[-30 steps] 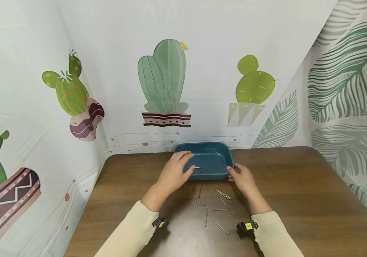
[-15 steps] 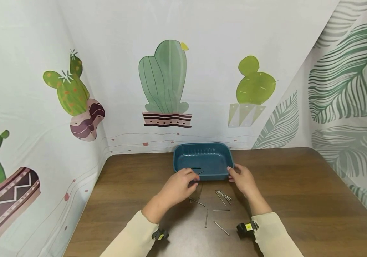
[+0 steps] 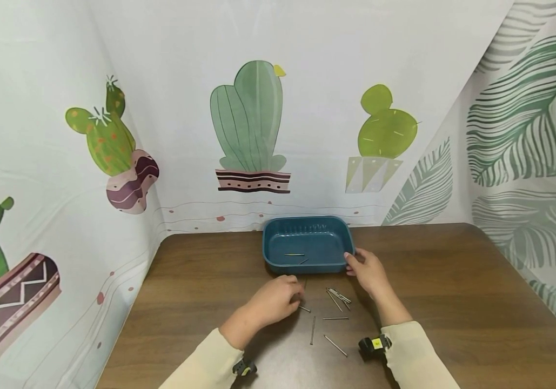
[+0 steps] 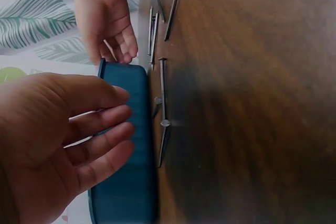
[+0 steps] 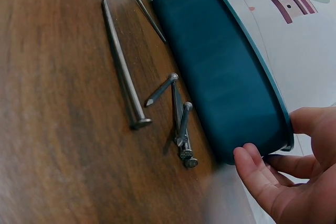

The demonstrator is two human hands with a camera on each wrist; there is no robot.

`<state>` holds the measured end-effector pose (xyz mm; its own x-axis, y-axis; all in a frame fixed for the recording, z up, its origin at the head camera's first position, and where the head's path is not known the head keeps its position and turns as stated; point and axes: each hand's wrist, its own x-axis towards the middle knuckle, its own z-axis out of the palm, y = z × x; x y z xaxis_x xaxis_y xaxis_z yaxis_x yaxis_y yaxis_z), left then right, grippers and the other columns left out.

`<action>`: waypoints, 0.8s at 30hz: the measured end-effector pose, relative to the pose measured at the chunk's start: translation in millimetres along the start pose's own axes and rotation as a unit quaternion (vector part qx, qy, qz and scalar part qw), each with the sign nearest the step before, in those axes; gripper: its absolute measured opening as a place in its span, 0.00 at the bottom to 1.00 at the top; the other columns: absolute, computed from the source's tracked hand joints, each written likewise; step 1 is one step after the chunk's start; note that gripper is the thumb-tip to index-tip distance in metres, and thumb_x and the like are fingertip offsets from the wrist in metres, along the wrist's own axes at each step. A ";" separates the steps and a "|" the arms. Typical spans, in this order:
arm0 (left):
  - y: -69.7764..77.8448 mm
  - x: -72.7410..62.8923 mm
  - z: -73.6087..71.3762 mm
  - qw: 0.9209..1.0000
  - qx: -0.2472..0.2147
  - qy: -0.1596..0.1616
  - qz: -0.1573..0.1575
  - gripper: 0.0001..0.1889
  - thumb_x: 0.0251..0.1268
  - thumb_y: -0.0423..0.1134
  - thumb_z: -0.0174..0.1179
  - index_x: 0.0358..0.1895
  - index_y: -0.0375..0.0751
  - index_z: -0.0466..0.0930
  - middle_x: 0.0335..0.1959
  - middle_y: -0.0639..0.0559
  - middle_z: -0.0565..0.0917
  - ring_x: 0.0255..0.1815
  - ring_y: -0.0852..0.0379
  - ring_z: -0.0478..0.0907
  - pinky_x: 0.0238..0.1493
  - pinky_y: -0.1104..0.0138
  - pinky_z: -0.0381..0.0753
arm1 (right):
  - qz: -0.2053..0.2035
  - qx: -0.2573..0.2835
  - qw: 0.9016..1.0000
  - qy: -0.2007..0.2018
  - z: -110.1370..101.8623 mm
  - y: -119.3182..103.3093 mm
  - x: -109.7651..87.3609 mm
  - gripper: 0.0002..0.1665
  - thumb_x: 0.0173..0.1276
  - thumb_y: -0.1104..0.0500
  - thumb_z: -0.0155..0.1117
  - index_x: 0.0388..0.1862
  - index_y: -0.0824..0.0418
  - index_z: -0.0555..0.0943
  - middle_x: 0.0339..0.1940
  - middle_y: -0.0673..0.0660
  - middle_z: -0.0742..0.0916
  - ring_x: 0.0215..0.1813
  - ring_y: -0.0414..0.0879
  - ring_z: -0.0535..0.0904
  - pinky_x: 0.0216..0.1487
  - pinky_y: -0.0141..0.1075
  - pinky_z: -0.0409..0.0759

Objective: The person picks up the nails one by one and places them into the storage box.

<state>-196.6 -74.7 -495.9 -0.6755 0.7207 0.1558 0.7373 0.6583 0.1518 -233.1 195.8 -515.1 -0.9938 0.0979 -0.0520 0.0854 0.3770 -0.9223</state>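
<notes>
A dark blue tray (image 3: 323, 247) stands at the back of the table, with a couple of nails (image 3: 294, 254) lying in it. My right hand (image 3: 367, 271) grips its right front corner; in the right wrist view the thumb is at the rim and the fingers (image 5: 257, 179) are against the underside. My left hand (image 3: 275, 299) hovers low over nails in front of the tray, partly covering them. Seen from the left wrist, its fingers (image 4: 107, 142) are loosely bent and apart from the thumb, with nothing between them.
Steel nails lie scattered on the brown wooden table (image 3: 200, 281): a small pile (image 3: 339, 296) near the right hand, and single ones such as the nail (image 3: 335, 346) nearer the front. A cactus-print cloth (image 3: 185, 162) hangs right behind the tray.
My left hand has come back from over the tray's left side, down toward the nails in front of it. The right hand and the tray have stayed in place.
</notes>
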 end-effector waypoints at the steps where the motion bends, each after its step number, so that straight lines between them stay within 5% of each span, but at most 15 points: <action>1: -0.3 0.0 2.0 1.000 0.004 -0.002 0.002 0.05 0.62 0.40 0.68 0.40 0.51 0.88 0.39 0.59 0.83 0.44 0.60 0.81 0.50 0.69 0.81 | 0.000 0.000 1.000 0.000 -0.1 0.1 0.0 0.32 0.78 0.57 0.57 0.70 0.80 0.66 0.55 0.79 0.82 0.46 0.60 0.87 0.45 0.41 0.88; 14: 0.4 0.0 13.0 0.999 0.016 -0.031 -0.003 0.06 0.59 0.38 0.69 0.39 0.52 0.89 0.38 0.59 0.82 0.42 0.60 0.80 0.48 0.70 0.80 | 0.003 -0.013 1.000 0.000 -0.7 -1.4 -2.6 0.32 0.78 0.56 0.57 0.70 0.79 0.67 0.56 0.78 0.82 0.46 0.61 0.88 0.48 0.45 0.88; 24: 0.1 0.2 20.1 0.999 0.022 -0.024 0.006 0.04 0.60 0.39 0.71 0.37 0.51 0.88 0.39 0.59 0.83 0.43 0.60 0.81 0.49 0.70 0.81 | 0.001 -0.004 1.000 0.000 -0.3 -0.3 -1.6 0.32 0.78 0.57 0.56 0.70 0.79 0.67 0.57 0.78 0.81 0.48 0.62 0.87 0.48 0.43 0.88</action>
<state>-196.6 -70.1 -515.5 -0.6659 0.7377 0.1109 0.7460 0.6572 0.1077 -231.5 195.8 -514.7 -0.9937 0.0982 -0.0536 0.0875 0.3836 -0.9193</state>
